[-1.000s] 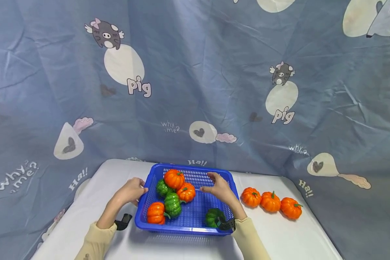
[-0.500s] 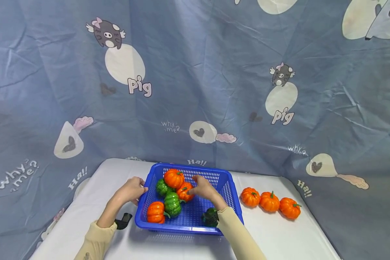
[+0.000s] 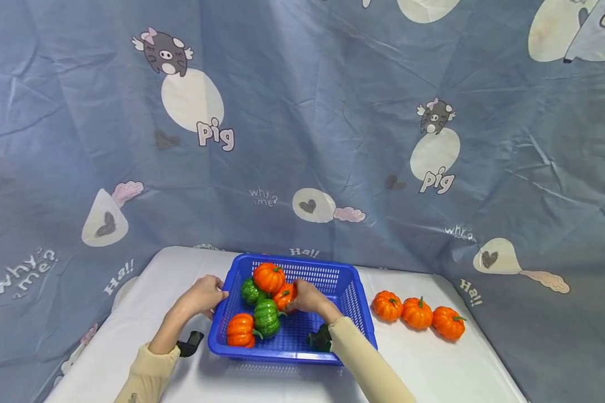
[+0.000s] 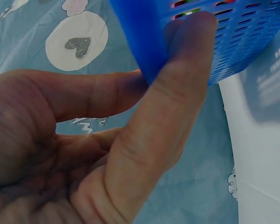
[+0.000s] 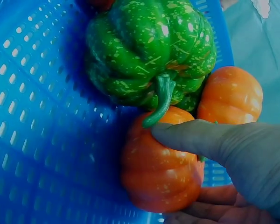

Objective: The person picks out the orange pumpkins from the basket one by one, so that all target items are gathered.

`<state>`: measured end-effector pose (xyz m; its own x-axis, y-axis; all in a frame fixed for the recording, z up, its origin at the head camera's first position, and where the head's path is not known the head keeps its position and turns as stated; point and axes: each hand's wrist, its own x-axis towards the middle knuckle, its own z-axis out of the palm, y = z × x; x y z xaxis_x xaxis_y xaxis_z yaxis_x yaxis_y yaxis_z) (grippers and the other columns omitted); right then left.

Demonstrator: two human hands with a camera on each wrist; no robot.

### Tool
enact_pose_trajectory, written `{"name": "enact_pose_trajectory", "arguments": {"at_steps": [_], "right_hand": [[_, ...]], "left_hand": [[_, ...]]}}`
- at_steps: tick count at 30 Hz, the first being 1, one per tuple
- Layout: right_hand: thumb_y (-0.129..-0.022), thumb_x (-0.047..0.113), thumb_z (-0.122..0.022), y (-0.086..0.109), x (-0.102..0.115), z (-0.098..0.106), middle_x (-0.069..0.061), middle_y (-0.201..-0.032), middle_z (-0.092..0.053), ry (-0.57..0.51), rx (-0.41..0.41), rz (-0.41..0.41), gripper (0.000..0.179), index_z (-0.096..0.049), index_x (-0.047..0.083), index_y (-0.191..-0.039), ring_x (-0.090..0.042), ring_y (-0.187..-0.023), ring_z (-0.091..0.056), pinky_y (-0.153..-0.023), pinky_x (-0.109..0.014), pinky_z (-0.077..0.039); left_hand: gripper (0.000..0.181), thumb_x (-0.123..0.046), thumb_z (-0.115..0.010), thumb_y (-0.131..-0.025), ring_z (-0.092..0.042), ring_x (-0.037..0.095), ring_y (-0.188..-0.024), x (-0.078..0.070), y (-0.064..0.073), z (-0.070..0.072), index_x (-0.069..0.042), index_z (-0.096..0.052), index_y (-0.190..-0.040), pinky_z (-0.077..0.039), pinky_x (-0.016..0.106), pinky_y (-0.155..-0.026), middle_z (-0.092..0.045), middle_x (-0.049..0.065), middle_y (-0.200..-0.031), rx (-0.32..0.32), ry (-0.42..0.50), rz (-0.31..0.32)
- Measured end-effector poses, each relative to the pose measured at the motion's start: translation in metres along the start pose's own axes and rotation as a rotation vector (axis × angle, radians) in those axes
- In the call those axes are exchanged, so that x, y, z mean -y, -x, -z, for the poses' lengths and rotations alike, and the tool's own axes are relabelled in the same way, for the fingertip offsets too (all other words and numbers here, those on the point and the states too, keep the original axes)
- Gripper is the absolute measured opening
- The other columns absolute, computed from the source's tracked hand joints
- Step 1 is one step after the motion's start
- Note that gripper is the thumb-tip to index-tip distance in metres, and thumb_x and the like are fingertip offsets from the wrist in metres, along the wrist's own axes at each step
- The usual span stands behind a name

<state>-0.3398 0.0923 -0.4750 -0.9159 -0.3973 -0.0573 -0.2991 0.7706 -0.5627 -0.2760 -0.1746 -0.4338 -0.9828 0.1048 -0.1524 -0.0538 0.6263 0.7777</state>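
A blue plastic basket (image 3: 294,356) stands on the white table with toy pumpkins inside. My left hand (image 3: 201,295) pinches its left rim between thumb and fingers, seen close in the left wrist view. Inside the basket my right hand (image 3: 310,298) grips a small orange pumpkin (image 5: 158,172), thumb near its green stem and fingers on the opposite side. Beside it lie a speckled green pumpkin (image 5: 149,46) and another orange pumpkin (image 5: 231,95). A darker green pumpkin (image 3: 251,292) sits behind, and one more orange pumpkin (image 3: 241,329) is at the basket's front left.
Three orange pumpkins stand in a row on the table (image 3: 408,364) right of the basket: a near one (image 3: 387,306), a middle one (image 3: 417,313) and an outer one (image 3: 448,323). A blue printed curtain (image 3: 302,140) hangs behind the table.
My right hand has moved left and down from over the basket's right half, and now grips the orange pumpkin. The left hand has stayed on the rim.
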Motion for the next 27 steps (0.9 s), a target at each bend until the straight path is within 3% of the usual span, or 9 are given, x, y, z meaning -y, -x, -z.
{"name": "enact_pose_trajectory", "arguments": {"at_steps": [12,27], "right_hand": [[-0.066,0.016,-0.084,0.014,0.001,0.012,-0.005,-0.081,-0.061,0.012,-0.056,-0.011,0.04,-0.061,0.001,-0.095,-0.017,-0.072,-0.053,-0.065,-0.031,-0.049],[-0.07,0.019,-0.08,0.049,-0.007,0.045,-0.013,-0.105,-0.066,-0.14,-0.127,-0.024,0.064,-0.056,-0.005,-0.124,-0.02,-0.088,-0.061,-0.08,-0.036,-0.055]], "left_hand": [[0.028,-0.004,-0.055,-0.093,-0.065,0.019,-0.056,-0.003,0.001,-0.002,0.018,-0.052,-0.11,-0.06,0.034,-0.05,-0.061,0.017,-0.077,-0.002,-0.004,0.006],[0.027,-0.004,-0.055,-0.093,-0.064,0.019,-0.056,0.0,0.0,-0.001,0.018,-0.053,-0.11,-0.06,0.035,-0.05,-0.061,0.018,-0.077,-0.007,0.001,0.008]]}}
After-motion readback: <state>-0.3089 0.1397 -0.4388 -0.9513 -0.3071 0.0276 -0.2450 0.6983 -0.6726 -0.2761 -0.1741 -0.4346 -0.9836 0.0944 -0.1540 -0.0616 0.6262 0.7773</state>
